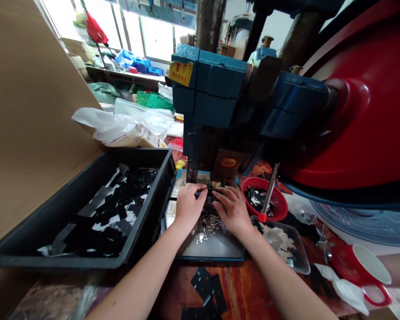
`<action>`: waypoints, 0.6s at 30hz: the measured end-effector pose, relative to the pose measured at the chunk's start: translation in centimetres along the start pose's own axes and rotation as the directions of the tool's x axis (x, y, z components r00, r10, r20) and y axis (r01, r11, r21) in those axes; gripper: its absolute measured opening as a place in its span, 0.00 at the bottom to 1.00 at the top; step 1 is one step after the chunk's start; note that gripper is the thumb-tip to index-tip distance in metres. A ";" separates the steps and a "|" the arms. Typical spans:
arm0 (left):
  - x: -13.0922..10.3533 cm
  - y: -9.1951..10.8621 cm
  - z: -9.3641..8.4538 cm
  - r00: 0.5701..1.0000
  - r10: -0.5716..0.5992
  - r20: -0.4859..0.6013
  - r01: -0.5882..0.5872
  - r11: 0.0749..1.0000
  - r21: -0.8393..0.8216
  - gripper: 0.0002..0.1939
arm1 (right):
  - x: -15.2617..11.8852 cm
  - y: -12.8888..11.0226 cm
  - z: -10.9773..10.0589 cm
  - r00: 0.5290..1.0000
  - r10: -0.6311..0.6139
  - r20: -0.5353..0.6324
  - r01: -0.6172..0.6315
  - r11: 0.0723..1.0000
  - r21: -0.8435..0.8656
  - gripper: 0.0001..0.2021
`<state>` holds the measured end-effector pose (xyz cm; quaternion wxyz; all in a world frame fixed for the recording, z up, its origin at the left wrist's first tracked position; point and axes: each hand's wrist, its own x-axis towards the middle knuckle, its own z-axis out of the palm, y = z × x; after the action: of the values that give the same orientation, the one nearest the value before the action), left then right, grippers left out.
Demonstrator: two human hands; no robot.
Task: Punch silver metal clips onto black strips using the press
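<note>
At the base of the blue press (213, 89), both hands meet low under its head. The thumb and fingers of my left hand (189, 205) close on the left end of a small black flat piece (205, 194). My right hand (234, 209) has its fingertips on the right end of that piece, fingers bent. Much of the piece is hidden by the fingers and the shadow of the press. Small shiny metal rivets (207, 226) lie heaped on the metal plate (213, 249) just below my hands.
On the left stands a black bin (146, 209) of black and grey flat pieces. To the right are a red basket (283, 206), a clear tray (303, 253) of metal pieces and a red mug (360, 266). A large red flywheel (363, 111) overhangs the right side.
</note>
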<state>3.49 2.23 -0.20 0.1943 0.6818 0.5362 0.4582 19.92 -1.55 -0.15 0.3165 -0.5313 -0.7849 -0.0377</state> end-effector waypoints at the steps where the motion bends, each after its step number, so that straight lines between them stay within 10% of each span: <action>1: 0.1 -0.1 0.1 1.000 -0.001 0.006 0.001 1.000 0.003 0.08 | 0.0 -0.2 -0.2 1.000 0.001 0.015 -0.001 1.000 -0.025 0.15; 7: 0.5 -0.3 0.4 1.000 -0.008 0.028 0.008 1.000 -0.008 0.08 | 0.9 -1.2 -1.1 0.997 0.019 0.078 -0.012 0.996 -0.088 0.15; 12: 0.0 -0.3 -0.4 0.999 -0.046 -0.014 0.046 0.999 -0.018 0.10 | -0.5 -0.1 -0.9 0.989 0.149 0.012 -0.148 0.969 0.198 0.16; 18: -2.7 -0.7 -2.4 0.995 -0.077 -0.064 0.073 0.995 -0.063 0.11 | -7.2 2.0 -1.6 0.784 0.618 0.058 -0.405 0.438 0.803 0.23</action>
<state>1.12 -0.50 -0.65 0.2142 0.6393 0.5536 0.4889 24.04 -7.15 -3.22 0.6040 -0.5430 -0.4741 0.3400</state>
